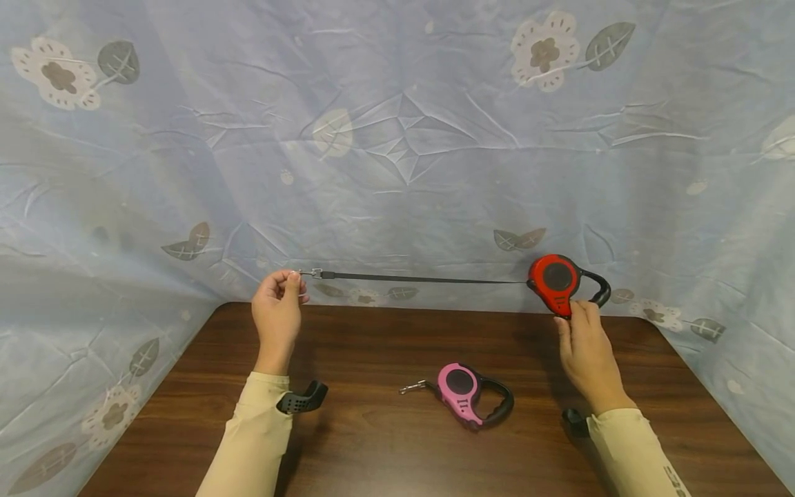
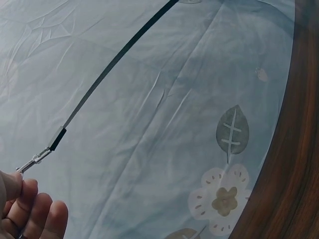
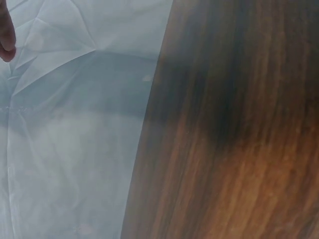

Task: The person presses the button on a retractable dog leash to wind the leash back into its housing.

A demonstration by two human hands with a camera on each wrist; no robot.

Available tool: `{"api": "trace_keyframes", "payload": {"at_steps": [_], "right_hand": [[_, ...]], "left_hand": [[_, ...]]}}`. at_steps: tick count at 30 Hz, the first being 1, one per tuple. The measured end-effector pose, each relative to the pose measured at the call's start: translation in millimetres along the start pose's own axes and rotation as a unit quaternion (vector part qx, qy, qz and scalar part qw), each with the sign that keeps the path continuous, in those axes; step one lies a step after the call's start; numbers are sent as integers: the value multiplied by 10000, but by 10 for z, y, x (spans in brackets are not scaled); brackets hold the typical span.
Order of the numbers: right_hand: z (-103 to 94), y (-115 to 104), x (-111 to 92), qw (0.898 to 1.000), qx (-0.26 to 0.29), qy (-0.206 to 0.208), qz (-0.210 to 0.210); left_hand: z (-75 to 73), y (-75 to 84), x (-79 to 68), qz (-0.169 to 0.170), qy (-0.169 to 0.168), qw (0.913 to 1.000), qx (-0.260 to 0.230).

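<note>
A red retractable dog leash [image 1: 546, 273] with a black handle is held up at the right by my right hand [image 1: 590, 352], whose fingers grip its lower edge. Its black strap [image 1: 410, 279] runs out almost level to the left. At the strap's end, my left hand [image 1: 277, 310] pinches the metal clip [image 2: 37, 158] between thumb and forefinger. A pink retractable leash [image 1: 459, 397] lies on the table between my arms, its own clip [image 1: 413, 388] pointing left. In the right wrist view only a fingertip [image 3: 7, 40] shows, and the red leash is out of sight.
The brown wooden table [image 1: 366, 442] ends at a back edge below the raised leash. Behind it and at both sides hangs a pale blue floral cloth [image 1: 410, 207]. Each wrist bears a black strap [image 1: 302, 399].
</note>
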State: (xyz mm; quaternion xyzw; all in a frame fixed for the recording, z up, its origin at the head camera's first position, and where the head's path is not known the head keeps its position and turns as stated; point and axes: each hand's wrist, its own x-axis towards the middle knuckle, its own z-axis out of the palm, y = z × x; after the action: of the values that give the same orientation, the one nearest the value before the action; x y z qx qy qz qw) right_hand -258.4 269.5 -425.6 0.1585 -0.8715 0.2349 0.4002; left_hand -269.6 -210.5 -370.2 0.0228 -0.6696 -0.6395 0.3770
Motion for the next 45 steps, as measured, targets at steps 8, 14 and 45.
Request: {"api": "trace_keyframes", "payload": {"at_steps": [8,14,45], "right_hand": [[-52,-44,51,9956,-114,885,-275],[-48,-38,44,9931,-254,1051,-456],[-20,-11,15,9815,-328,1696,-827]], "left_hand": [[-10,212,-43,-92,-226,9996,-127],[-3,322,-79,-143,-249,9994,-172],[-5,221,-66,-619,-338,9964,-471]]}}
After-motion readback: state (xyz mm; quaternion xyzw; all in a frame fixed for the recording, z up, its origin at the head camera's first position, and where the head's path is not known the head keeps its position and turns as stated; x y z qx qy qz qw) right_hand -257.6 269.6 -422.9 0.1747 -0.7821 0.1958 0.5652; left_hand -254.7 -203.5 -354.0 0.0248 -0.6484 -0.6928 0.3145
